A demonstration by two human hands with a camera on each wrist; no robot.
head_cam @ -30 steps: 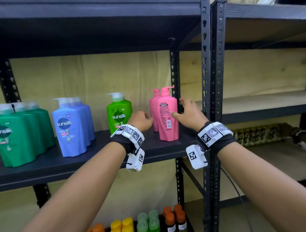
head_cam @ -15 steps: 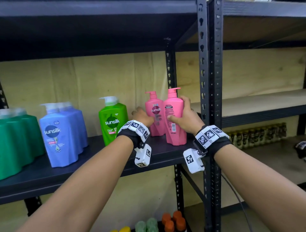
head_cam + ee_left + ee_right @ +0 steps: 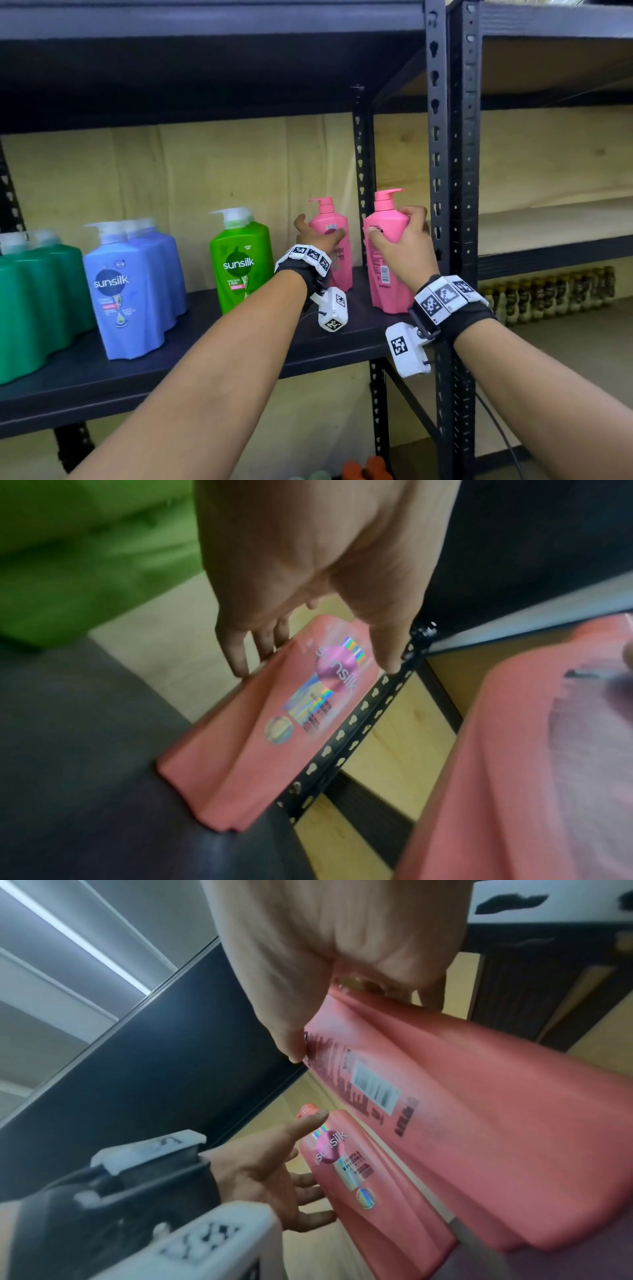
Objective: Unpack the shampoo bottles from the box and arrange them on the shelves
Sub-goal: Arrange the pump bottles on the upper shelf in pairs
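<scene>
- Right grip point(image 3: 399, 240) is wrapping fingers round the front pink bottle point(image 3: 387, 270).
- Left grip point(image 3: 320, 236), fingers spread, is steadying the rear pink bottle point(image 3: 334, 246) beside it.
- Hasty turning risks toppling either bottle.

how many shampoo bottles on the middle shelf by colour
Pink: 2, the back pink bottle under the left hand and the front pink bottle in the right hand.
Light green: 1.
Blue: at least 2.
Dark green: at least 2, cut off by the frame edge.
Total: at least 7.
</scene>
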